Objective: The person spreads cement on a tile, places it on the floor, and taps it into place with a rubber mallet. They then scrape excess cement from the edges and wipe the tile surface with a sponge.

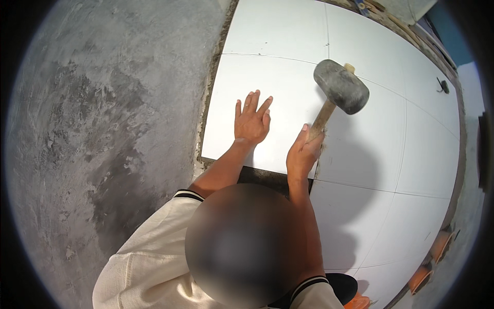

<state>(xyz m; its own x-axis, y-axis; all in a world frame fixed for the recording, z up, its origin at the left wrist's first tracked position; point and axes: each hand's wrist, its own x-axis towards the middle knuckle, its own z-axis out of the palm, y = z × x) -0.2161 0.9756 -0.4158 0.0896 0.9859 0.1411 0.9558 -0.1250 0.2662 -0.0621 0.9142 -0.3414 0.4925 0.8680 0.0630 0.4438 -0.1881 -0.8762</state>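
My left hand (250,121) lies with its fingers spread on a white floor tile (283,82) beside the grey wall. A rubber mallet (341,86) with a dark grey head and a wooden handle is in my right hand (304,153). My fingers wrap round the handle, and the head points away from me over the tiles right of my left hand. Whether the head touches a tile I cannot tell. Just in front of me, a dark untiled strip (262,176) shows past the tile's near edge.
The rough grey wall (103,113) rises on the left. More white tiles (370,221) extend to the right, with a small dark object (442,86) on them at the far right. Orange-brown pots (421,277) stand at the lower right. Strips of wood (406,32) lie along the far edge.
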